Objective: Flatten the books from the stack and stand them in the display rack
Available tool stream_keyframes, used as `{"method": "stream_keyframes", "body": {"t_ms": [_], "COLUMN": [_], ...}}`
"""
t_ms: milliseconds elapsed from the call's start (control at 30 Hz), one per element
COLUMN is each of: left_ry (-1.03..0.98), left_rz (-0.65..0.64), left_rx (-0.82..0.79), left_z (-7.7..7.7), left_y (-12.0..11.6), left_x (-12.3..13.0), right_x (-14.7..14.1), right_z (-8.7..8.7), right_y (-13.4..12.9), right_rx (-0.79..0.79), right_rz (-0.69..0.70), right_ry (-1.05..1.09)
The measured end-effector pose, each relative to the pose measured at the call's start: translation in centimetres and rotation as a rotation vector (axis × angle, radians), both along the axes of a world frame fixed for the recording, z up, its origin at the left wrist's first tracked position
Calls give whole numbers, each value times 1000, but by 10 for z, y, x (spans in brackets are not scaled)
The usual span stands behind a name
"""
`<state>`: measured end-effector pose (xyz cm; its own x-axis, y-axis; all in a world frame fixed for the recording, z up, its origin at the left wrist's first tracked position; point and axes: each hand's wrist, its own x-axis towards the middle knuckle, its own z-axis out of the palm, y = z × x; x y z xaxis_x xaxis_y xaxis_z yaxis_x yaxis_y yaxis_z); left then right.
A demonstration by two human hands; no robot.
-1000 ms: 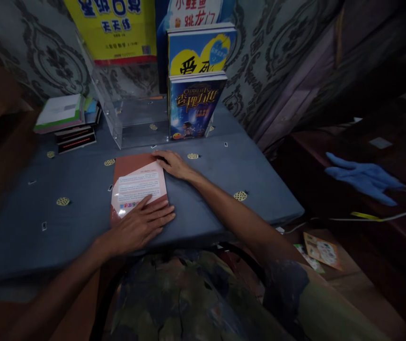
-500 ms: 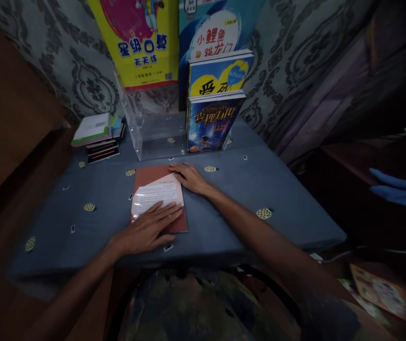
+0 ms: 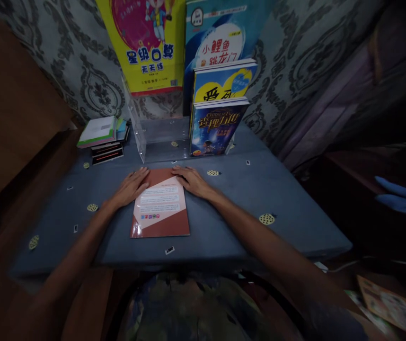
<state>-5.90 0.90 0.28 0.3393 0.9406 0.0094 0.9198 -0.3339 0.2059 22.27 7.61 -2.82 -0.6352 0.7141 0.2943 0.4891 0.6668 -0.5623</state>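
A thin reddish-brown book with a pale printed panel lies flat on the table, its text upside down to me. Beside its far left corner rests my left hand, fingers stretched out and their tips at the edge of the cover. My right hand lies low at the far right corner, with outstretched fingertips touching it. Neither hand is closed around the book. A clear acrylic stand stands just beyond, with a dark blue book at the front of its right side.
In the stand are a yellow workbook, a blue-and-yellow book and a teal book. A book stack sits at the back left of the cloth-covered table. A blue glove-like shape is at far right.
My left hand has slid from the near part of the cover up to the far left corner, uncovering the lower panel. My right hand stays at the far right corner. The view has shifted slightly.
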Motion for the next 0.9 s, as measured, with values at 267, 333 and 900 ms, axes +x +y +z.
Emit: {"method": "stream_keyframes", "body": {"t_ms": [267,333,900], "left_ry": [-88,-128,-303], "left_rz": [-49,-67,-182], "left_rx": [39,37,144], "left_z": [-3,-1,5], "left_y": [-11,-20,-147], "left_x": [-13,-15,-9], "right_x": [-1,-1,-2], "right_z": [-1,0,-2], "right_y": [1,0,0], "right_rx": [4,-3,-10], "right_rz": [-3,-3,-17], "right_ry": [-10,-11,0]}}
